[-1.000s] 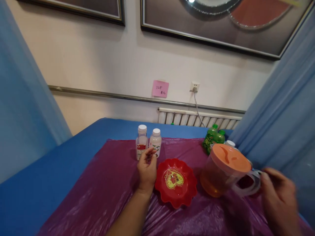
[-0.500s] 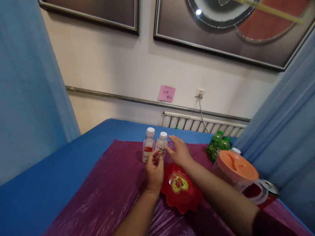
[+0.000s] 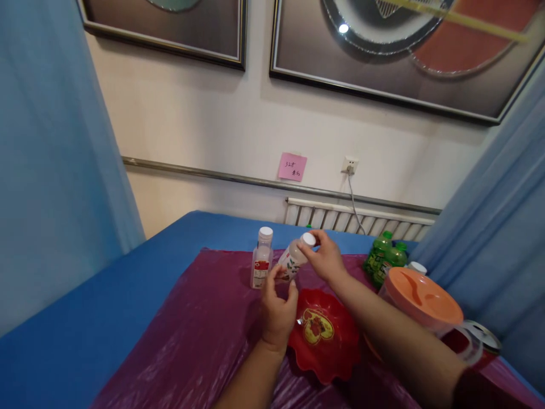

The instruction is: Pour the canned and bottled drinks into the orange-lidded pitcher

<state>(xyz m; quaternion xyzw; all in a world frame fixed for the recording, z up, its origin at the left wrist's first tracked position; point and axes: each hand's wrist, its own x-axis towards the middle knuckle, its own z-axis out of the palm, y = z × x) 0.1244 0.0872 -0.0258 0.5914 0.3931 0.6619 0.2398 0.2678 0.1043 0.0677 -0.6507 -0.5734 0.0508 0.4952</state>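
A clear plastic bottle with a white cap and a leafy printed label (image 3: 292, 260) leans to the right between my hands. My left hand (image 3: 279, 309) has its fingers and thumb around the lower part of it. With thumb and fingers, my right hand (image 3: 327, 260) pinches the white cap at its top. To the left, a second clear bottle with a white cap and a red label (image 3: 261, 267) stands upright, touched by neither hand. Just in front of the tilted bottle, a red scalloped dish (image 3: 334, 349) with a yellow heart pattern lies below my right forearm.
A plastic jug with an orange lid (image 3: 426, 295) stands at the right, near a can (image 3: 483, 336). Green bottles (image 3: 381, 258) are behind it, beside another white cap (image 3: 417, 267). Purple plastic sheeting (image 3: 191, 324) covers part of the blue table (image 3: 85, 307); blue curtains (image 3: 498, 227) hang at both sides.
The leafy-label bottle has gone from upright to tilted right. My right hand has closed on its cap, and my left hand grips lower down. The view has shifted slightly.
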